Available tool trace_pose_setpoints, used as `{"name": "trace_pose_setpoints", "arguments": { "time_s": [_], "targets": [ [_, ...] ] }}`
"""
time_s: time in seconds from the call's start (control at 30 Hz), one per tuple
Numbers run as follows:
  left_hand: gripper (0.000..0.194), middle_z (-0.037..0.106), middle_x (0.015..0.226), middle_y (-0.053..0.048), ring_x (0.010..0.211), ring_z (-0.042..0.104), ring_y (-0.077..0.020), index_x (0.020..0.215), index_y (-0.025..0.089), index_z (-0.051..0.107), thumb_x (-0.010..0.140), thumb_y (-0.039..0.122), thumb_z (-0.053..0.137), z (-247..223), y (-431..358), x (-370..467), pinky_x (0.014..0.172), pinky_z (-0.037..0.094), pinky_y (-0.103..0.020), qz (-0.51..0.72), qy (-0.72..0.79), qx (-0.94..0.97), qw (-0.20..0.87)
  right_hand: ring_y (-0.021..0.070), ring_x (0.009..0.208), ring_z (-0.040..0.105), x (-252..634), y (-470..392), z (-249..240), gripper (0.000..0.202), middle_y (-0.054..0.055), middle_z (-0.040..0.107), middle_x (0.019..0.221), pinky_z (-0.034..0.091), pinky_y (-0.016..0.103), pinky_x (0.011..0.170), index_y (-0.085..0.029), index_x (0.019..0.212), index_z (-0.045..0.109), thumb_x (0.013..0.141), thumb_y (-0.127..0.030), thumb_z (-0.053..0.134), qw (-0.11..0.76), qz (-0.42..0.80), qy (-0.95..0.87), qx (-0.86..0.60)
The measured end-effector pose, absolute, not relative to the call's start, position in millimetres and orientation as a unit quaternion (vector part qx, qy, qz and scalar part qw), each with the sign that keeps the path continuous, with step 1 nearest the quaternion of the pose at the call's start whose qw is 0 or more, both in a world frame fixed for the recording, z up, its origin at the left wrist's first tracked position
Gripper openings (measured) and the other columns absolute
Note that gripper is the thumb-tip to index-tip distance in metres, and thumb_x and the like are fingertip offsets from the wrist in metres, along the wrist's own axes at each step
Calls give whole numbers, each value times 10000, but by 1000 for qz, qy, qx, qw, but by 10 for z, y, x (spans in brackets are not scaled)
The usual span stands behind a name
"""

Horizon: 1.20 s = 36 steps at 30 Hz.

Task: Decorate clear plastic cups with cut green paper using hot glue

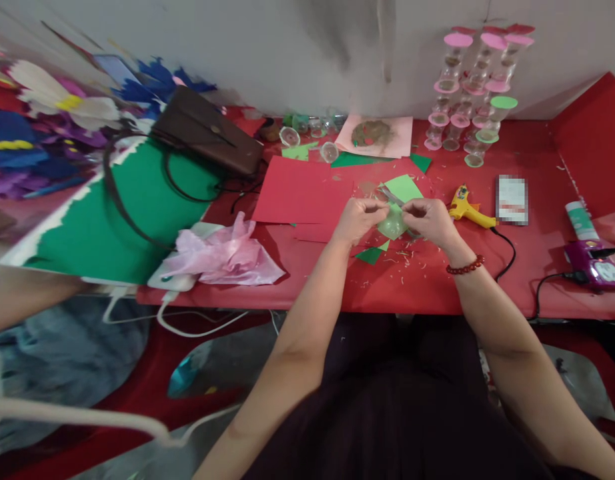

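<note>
My left hand (358, 219) and my right hand (427, 220) meet over the red table (412, 287), both pinching a small pale green paper piece (393, 223) between them. A light green paper sheet (403, 189) lies just behind the hands, with scissors (390, 195) resting on it. A red bead bracelet (465, 267) circles my right wrist. Small green scraps (371, 255) and paper shreds lie under my hands.
A yellow glue gun (465, 209) lies right of my hands, its cord trailing off. Red paper sheets (300, 190) sit to the left, then a pink plastic bag (227, 257), green board (127, 210), brown bag (207, 133). Stacked clear cups with pink discs (467, 93) stand behind.
</note>
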<state>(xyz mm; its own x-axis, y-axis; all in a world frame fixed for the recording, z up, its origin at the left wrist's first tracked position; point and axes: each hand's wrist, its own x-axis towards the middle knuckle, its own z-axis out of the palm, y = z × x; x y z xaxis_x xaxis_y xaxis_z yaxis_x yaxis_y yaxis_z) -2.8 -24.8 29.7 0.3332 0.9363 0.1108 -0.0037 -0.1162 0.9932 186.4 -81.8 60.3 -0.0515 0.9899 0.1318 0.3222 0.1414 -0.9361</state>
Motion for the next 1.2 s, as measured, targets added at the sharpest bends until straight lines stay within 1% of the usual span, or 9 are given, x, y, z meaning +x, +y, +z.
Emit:
{"name": "trace_pose_setpoints", "arguments": {
  "time_s": [0.1, 0.33, 0.47, 0.6, 0.7, 0.83, 0.97, 1.07, 1.2],
  "targets": [
    [181, 736, 699, -1, 659, 600, -121, 727, 189, 808, 666, 360, 799, 294, -257, -11, 686, 502, -269, 445, 378, 613, 533, 106, 606, 426, 1877, -824, 615, 145, -31, 539, 612, 352, 285, 596, -179, 696, 665, 700, -315, 613, 441, 367, -624, -531],
    [151, 696, 648, 6, 619, 539, -118, 703, 200, 814, 663, 345, 797, 291, -280, 39, 636, 440, -268, 472, 379, 587, 538, 110, 591, 438, 1865, -817, 603, 118, -15, 596, 616, 379, 287, 599, -191, 685, 681, 710, -298, 638, 463, 339, -615, -541],
    [156, 682, 648, 9, 626, 535, -113, 710, 196, 809, 665, 345, 805, 284, -285, 55, 646, 437, -266, 489, 380, 572, 539, 110, 601, 447, 1847, -797, 568, 144, -14, 596, 638, 379, 277, 582, -198, 708, 670, 709, -341, 653, 482, 359, -598, -531],
    [197, 665, 632, 20, 595, 510, -99, 699, 201, 806, 654, 393, 817, 264, -274, 75, 602, 419, -248, 531, 375, 528, 547, 106, 575, 443, 1855, -759, 519, 207, -22, 568, 634, 363, 273, 549, -204, 727, 643, 701, -406, 683, 499, 402, -561, -524],
    [183, 648, 618, 30, 578, 499, -88, 690, 196, 797, 646, 371, 824, 247, -262, 92, 586, 413, -237, 542, 378, 508, 552, 105, 572, 446, 1861, -741, 491, 208, -24, 557, 625, 357, 273, 547, -202, 709, 632, 690, -403, 683, 505, 398, -558, -525],
    [161, 663, 645, 26, 601, 531, -87, 705, 192, 789, 680, 348, 825, 233, -269, 119, 619, 446, -237, 544, 375, 491, 568, 104, 576, 448, 1853, -732, 468, 167, -33, 539, 602, 353, 267, 550, -200, 707, 642, 693, -366, 649, 522, 369, -552, -535],
    [231, 689, 704, 10, 647, 585, -109, 771, 202, 794, 696, 408, 868, 216, -273, 136, 676, 499, -269, 530, 356, 481, 600, 98, 557, 429, 1829, -724, 456, 148, -44, 504, 588, 315, 254, 517, -211, 705, 627, 686, -358, 639, 532, 386, -520, -546],
    [296, 686, 723, 11, 654, 599, -109, 790, 206, 783, 682, 454, 903, 192, -259, 142, 674, 505, -274, 542, 347, 466, 607, 86, 529, 381, 1817, -722, 453, 156, -58, 445, 559, 269, 253, 502, -220, 664, 585, 687, -364, 640, 532, 405, -503, -548],
    [364, 719, 786, -7, 695, 659, -132, 868, 210, 758, 708, 504, 901, 192, -267, 144, 692, 546, -295, 526, 349, 441, 639, 80, 533, 349, 1823, -725, 452, 179, -58, 434, 555, 237, 255, 507, -215, 629, 566, 704, -358, 644, 536, 374, -502, -566]
  ]
}}
